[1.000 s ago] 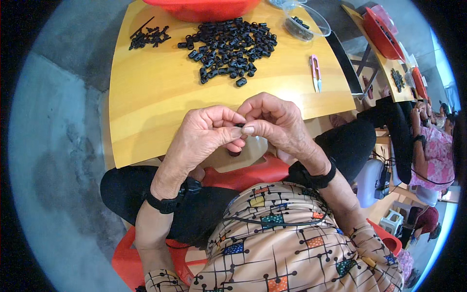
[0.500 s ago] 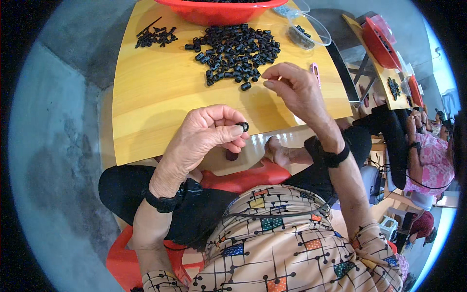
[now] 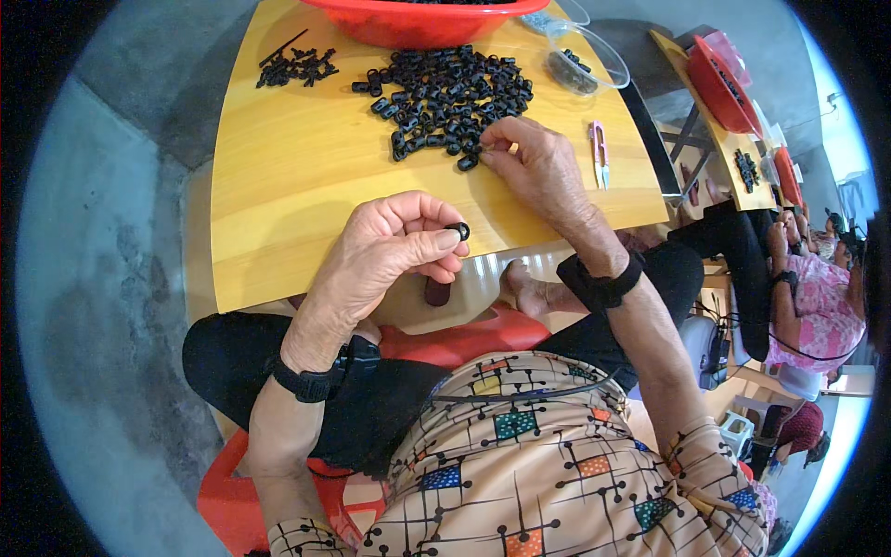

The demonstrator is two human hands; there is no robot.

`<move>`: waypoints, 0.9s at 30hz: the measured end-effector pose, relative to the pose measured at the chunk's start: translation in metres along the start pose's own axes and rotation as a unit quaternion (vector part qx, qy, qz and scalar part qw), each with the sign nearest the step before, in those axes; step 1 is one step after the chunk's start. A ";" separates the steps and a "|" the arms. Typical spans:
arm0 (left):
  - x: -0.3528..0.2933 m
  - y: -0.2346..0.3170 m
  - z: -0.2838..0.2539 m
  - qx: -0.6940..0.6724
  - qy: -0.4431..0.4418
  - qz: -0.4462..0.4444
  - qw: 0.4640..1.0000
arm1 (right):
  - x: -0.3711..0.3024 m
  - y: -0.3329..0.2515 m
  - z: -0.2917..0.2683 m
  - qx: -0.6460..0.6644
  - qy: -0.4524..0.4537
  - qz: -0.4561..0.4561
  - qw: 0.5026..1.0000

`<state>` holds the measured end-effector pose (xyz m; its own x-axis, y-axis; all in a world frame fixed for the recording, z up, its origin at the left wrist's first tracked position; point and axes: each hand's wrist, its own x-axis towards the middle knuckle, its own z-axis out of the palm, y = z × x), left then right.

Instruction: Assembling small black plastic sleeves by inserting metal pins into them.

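My left hand [image 3: 385, 246] is over the table's near edge, thumb and fingers pinching a small black barrel-shaped plastic piece [image 3: 458, 231] with its round end showing. My right hand [image 3: 538, 167] has its thumb and forefinger closed together at the near right edge of the pile of black barrel-shaped pieces [image 3: 455, 97]. Its fingertips meet the pieces there, and I cannot make out whether one is between them. One loose black piece [image 3: 468, 162] lies just beside these fingertips.
A small heap of thin black parts [image 3: 299, 69] lies at the far left of the wooden table [image 3: 288, 204]. A red basin [image 3: 418, 26] stands at the back. To the right are a clear plastic tub [image 3: 575, 70] and pink-handled thread snips [image 3: 599, 153]. Another person [image 3: 817, 297] sits further right.
My right hand has moved left to the edge of the pile, uncovering the thread snips. The left hand keeps its black piece and has barely shifted.
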<state>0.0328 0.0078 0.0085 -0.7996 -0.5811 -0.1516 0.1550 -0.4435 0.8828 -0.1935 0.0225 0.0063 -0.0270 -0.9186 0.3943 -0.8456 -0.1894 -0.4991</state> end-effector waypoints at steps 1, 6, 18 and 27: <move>0.000 0.000 0.000 0.000 0.000 -0.001 1.000 | 0.000 0.000 0.001 0.000 0.000 0.001 1.000; 0.002 0.000 0.001 0.005 -0.008 -0.004 1.000 | 0.001 0.000 0.004 -0.005 0.006 -0.022 1.000; 0.003 -0.003 -0.001 0.010 0.002 0.002 1.000 | -0.018 -0.010 -0.029 0.248 -0.086 0.241 0.934; 0.008 -0.013 0.009 -0.043 0.023 0.033 0.998 | -0.043 -0.052 -0.034 0.159 -0.113 0.116 0.974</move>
<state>0.0189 0.0149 -0.0007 -0.7586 -0.6411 -0.1166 0.2574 -0.4592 0.8502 -0.1664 0.0836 0.0412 -0.0486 -0.9956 0.0800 -0.6223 -0.0325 -0.7821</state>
